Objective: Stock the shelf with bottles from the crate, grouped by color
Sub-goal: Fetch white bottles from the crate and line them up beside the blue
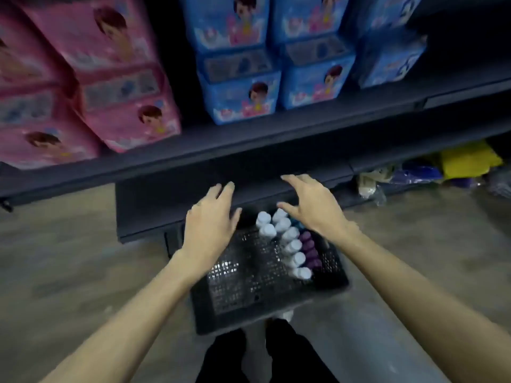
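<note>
A black mesh crate (243,305) sits on the floor below me. Along its right side stand several white bottles (290,246) in a row, with several purple bottles (309,251) beside them and a teal one partly hidden under my right hand. My left hand (211,219) hovers over the crate's far left corner, fingers straight, holding nothing. My right hand (309,203) is spread above the far end of the bottle rows, fingers loosely extended, not gripping any bottle. The dark shelf (276,131) runs across just beyond both hands.
Pink boxes (91,87) fill the shelf's left part and blue boxes (265,62) its middle and right. A lower dark shelf board (154,205) juts out left of the crate. Yellow and blue bagged goods (456,164) lie under the shelf at right. My dark trousers (262,357) are at the bottom.
</note>
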A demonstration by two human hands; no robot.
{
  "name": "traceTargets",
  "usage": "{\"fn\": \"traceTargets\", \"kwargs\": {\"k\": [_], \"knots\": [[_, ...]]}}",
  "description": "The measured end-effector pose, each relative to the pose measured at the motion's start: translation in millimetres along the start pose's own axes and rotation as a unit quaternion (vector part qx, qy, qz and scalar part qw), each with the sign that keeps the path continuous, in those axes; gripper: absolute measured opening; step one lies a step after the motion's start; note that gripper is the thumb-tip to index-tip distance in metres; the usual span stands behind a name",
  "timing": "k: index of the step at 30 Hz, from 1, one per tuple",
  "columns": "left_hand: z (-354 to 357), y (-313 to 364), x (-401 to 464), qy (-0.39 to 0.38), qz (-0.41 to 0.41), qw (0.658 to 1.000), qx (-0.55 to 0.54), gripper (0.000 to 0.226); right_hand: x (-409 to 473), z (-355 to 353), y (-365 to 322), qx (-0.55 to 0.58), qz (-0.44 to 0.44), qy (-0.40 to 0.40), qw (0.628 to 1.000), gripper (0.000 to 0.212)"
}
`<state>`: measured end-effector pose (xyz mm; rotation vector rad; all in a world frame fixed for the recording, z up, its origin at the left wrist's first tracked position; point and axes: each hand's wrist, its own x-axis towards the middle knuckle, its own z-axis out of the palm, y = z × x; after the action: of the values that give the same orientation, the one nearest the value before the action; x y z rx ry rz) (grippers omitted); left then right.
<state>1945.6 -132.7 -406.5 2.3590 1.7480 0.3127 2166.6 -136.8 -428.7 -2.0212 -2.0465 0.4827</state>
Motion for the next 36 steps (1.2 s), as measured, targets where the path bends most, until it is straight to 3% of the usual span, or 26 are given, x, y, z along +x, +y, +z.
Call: {"fn": "traceTargets", "kwargs": {"k": [5,10,15,19,23,29,36], "knots": [[127.5,2.0,-26.3,-0.142,-0.024,0.989,-0.013,0.053,-46.8,113.1,77.3,0.029,0.138,-0.122,0.982,0.059],[217.7,2.1,-31.7,-0.214,-0.052,0.975,-0.018,0.054,-71.8,200.3,123.2,0.055,0.192,-0.191,0.961,0.061],[292.8,-5.5,-17.6,-0.249,-0.033,0.968,-0.02,0.06,-59.0,255.1,140.8,0.081,0.178,-0.177,0.965,0.064],[356.7,-9.9,4.8,-0.286,0.005,0.957,-0.048,0.074,-35.3,278.0,152.2,0.098,0.171,-0.14,0.97,0.052],[407.2,-14.7,23.6,-0.282,0.01,0.959,-0.035,0.075,-25.8,291.6,159.7,0.113,0.166,-0.136,0.97,0.053],[444.8,-22.0,22.5,-0.203,0.004,0.976,-0.079,0.049,-19.8,316.9,162.1,0.125,0.164,-0.126,0.97,0.05],[437.8,-49.6,12.8,-0.166,-0.044,0.975,-0.141,0.044,6.4,344.8,151.4,0.139,0.157,-0.122,0.97,0.051]]}}
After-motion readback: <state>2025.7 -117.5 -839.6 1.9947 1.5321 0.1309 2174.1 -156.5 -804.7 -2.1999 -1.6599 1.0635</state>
